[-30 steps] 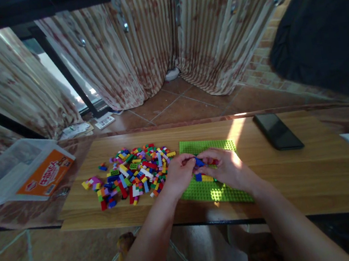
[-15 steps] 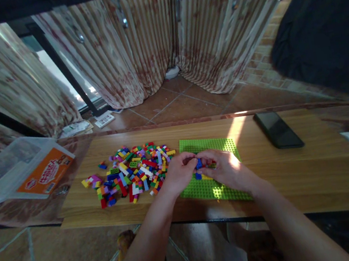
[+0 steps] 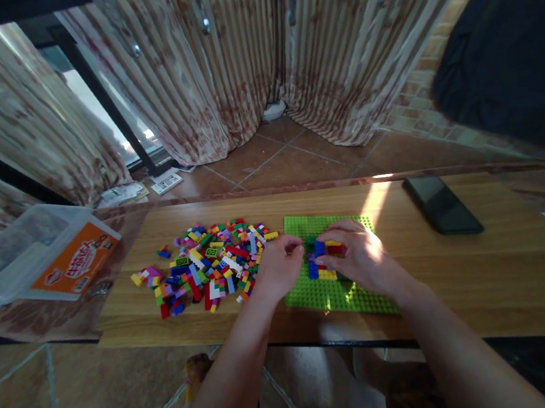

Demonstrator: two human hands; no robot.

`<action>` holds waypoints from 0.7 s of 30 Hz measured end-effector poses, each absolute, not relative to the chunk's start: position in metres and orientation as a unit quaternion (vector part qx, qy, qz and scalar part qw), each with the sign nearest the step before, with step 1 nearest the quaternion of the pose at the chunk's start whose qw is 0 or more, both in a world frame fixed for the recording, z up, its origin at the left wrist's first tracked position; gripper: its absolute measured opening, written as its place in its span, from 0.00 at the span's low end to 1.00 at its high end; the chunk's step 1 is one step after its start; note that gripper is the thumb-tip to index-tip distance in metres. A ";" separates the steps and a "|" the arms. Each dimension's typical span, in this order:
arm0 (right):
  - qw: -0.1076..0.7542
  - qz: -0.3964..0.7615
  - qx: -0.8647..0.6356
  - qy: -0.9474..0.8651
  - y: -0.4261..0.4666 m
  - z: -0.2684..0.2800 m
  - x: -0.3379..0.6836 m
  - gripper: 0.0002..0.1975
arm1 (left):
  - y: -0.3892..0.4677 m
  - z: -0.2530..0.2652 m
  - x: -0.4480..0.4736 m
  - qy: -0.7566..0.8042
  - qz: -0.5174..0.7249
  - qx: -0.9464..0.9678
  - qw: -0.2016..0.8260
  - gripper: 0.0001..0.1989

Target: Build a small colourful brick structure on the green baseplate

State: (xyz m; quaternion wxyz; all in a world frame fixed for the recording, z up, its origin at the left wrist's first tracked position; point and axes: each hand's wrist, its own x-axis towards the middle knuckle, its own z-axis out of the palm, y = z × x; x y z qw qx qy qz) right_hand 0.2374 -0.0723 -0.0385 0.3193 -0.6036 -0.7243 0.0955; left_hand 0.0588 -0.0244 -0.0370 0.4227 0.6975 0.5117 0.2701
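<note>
Apparently the right hand (image 3: 354, 247) grips one small built cluster (image 3: 318, 250), while a loose heap (image 3: 220, 262) remains beside the left hand (image 3: 281, 265) (curled, contents unclear).

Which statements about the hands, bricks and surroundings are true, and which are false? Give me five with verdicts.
1. The right hand touches the brick build on the green baseplate. True.
2. The left hand rests on the dark flat device. False: it is beside the brick build.
3. Loose bricks lie left of the baseplate. True.
4. The device lies on the baseplate. False: it lies on the wooden table.
5. The plastic bin bears an orange label. True.
</note>
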 end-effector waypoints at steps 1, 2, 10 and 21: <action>0.317 0.094 -0.600 -0.729 -0.072 -0.040 0.238 0.12 | -0.025 -0.036 0.059 0.511 0.268 0.701 0.419 0.08; 0.315 0.092 -0.596 -0.733 -0.072 -0.041 0.238 0.13 | -0.025 -0.035 0.059 0.510 0.267 0.704 0.416 0.09; 0.307 0.086 -0.610 -0.726 -0.071 -0.044 0.230 0.16 | -0.028 -0.030 0.059 0.507 0.256 0.716 0.406 0.08; 0.336 0.132 -0.614 -0.702 -0.070 -0.045 0.236 0.16 | -0.032 -0.024 0.063 0.516 0.214 0.736 0.382 0.10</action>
